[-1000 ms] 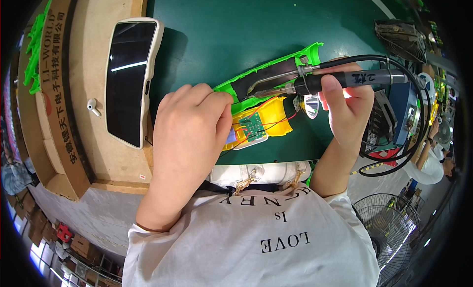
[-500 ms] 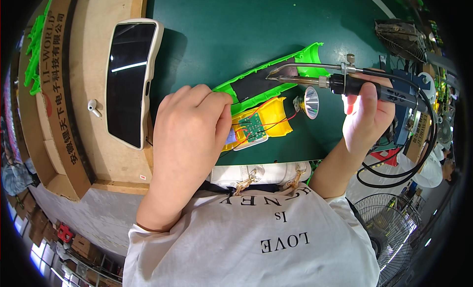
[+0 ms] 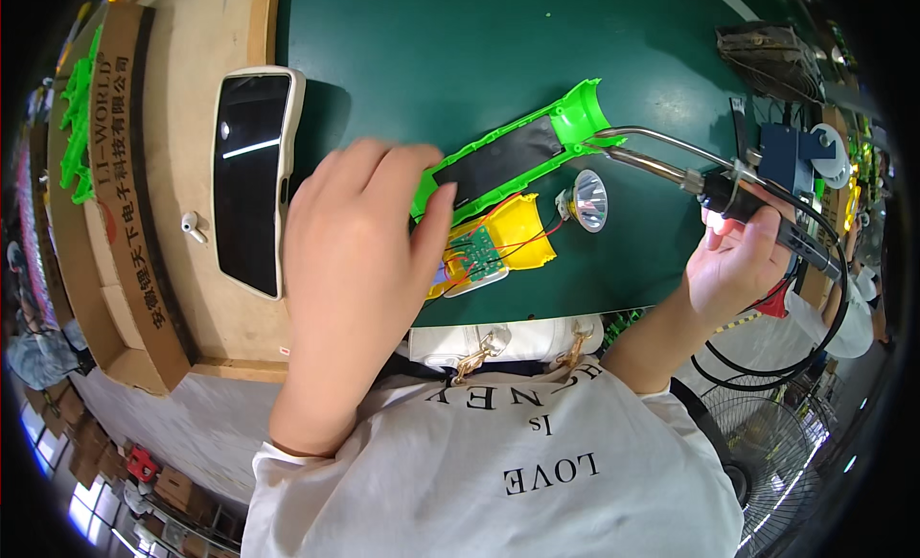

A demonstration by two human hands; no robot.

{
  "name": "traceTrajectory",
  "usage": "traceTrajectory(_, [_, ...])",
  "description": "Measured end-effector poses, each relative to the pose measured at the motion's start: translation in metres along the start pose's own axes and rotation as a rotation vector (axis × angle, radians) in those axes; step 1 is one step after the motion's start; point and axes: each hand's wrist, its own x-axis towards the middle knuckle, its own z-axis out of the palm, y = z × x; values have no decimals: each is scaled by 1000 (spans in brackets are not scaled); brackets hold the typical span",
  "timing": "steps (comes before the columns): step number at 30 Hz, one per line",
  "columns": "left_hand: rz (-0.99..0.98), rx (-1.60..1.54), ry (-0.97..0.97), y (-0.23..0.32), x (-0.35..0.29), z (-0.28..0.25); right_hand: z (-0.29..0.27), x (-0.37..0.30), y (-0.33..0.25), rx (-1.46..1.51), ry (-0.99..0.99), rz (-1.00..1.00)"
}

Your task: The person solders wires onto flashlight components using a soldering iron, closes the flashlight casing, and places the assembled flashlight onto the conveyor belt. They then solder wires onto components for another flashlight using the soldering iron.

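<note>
A green half-shell [image 3: 578, 112] of plastic, with a black sheet [image 3: 508, 160] along its inside, lies slanting across the table. In my right hand [image 3: 733, 270] is a soldering iron [image 3: 652, 165] with a thin metal tube beside its barrel; the tip is above the shell's right-hand edge. My left hand [image 3: 355, 232], slightly blurred, is over the shell's left end, thumb and forefinger apart. A yellow half-shell [image 3: 530, 234] with a green circuit board [image 3: 479, 255] sits nearer me. Red and black wires run from it to a silver lamp reflector [image 3: 590, 201].
On the left, a phone [image 3: 251, 174] and a white earbud [image 3: 194, 226] lie on a wooden tray [image 3: 182, 107], beside a cardboard box [image 3: 144, 357] with green plastic pieces [image 3: 80, 117]. A blue box-shaped unit [image 3: 788, 155] and a dark grilled device [image 3: 771, 59] stand at the right. The iron's black cable [image 3: 845, 290] loops nearby.
My right hand has drawn the iron rightward, from above the black sheet to the shell's edge. My left thumb and fingers have parted. Both shells appear shifted slightly left.
</note>
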Motion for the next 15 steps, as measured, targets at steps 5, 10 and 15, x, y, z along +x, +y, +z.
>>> traceTrajectory(5, [77,34,-102,14,25,16,-10,3,-5,58,117,25])
traceTrajectory(10, [7,87,-173,13,25,9,-19,-1,-2,49,111,8])
traceTrajectory(15, [9,164,-166,8,14,-4,-22,-3,2,38,206,92])
